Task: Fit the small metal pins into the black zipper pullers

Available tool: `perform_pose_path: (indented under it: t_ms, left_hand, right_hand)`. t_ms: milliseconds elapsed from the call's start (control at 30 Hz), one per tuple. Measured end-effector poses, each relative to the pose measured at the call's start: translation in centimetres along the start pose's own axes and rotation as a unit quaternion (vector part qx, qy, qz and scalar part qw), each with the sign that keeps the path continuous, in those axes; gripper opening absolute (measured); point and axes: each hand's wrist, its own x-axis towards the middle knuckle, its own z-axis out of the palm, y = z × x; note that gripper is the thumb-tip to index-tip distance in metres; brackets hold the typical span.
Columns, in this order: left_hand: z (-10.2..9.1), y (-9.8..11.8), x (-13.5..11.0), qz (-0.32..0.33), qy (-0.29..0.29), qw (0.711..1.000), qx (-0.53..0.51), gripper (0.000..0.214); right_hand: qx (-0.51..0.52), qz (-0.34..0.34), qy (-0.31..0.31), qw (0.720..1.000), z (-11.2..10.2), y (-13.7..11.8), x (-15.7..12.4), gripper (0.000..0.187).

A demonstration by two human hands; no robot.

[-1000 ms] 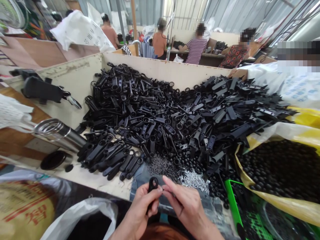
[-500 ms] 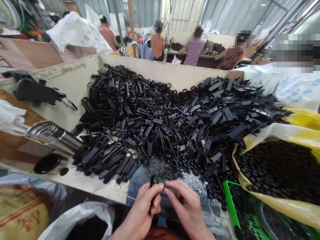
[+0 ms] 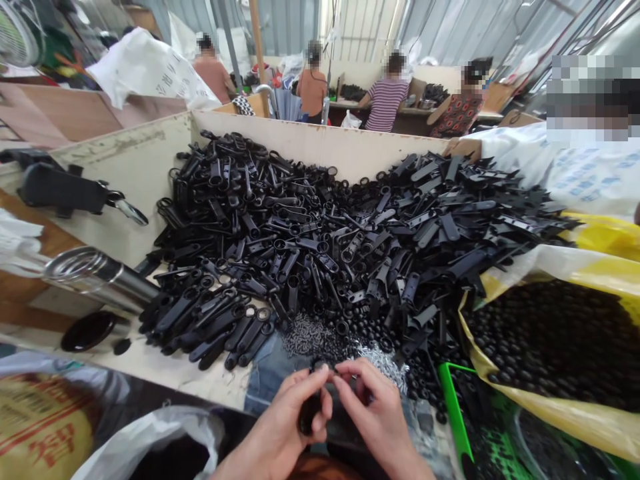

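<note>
A cream-walled desk (image 3: 320, 150) was noted, heaped with black plastic pull tabs (image 3: 280, 260); a yellow-lined sack of black beads (image 3: 560, 340) is placed at right. Silver screws (image 3: 385, 367) are piled just beyond the hands. One black tab (image 3: 309, 413) is gripped by the left hand (image 3: 277, 427), its end hanging below; the right hand (image 3: 375, 417) is pinched against its top.

The heaped tabs (image 3: 300, 247) are smooth matt black plastic. The tube (image 3: 100, 277) is glossy steel, the screws (image 3: 385, 365) bright metal.
</note>
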Motion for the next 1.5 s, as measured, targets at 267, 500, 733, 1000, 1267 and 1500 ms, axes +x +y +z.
perform_pose_path:
  t_ms: [267,500,733,1000,1267,1500]
  left_hand:
    - [-1.1,-0.1,-0.9,0.047,-0.026,0.996,0.074,0.049]
    - [-2.1,-1.1,-0.1,0.114,-0.014,0.967,0.228,0.059]
    - [-2.7,-1.5,0.4,0.134,0.04,0.965,0.223,0.057]
    - [-3.4,-1.0,0.4,0.171,0.05,0.96,0.215,0.034]
    - [-3.4,-0.2,0.8,0.187,-0.028,0.923,0.335,0.038]
    - [-3.0,0.4,0.5,0.172,-0.03,0.923,0.342,0.046]
  right_hand:
    - [0.009,-0.026,-0.055,0.998,-0.3,-0.5,0.2,0.007]
    - [-0.042,-0.07,-0.06,0.995,0.2,-1.3,0.4,0.012]
    - [-0.132,-0.104,-0.065,0.984,0.2,-1.7,0.1,0.029]
    - [-0.21,-0.175,-0.071,0.959,0.0,-2.3,0.1,0.029]
    - [-0.238,-0.21,-0.105,0.942,-0.1,-2.1,0.0,0.033]
    - [-0.195,-0.104,-0.125,0.967,-1.8,-2.7,-0.5,0.041]
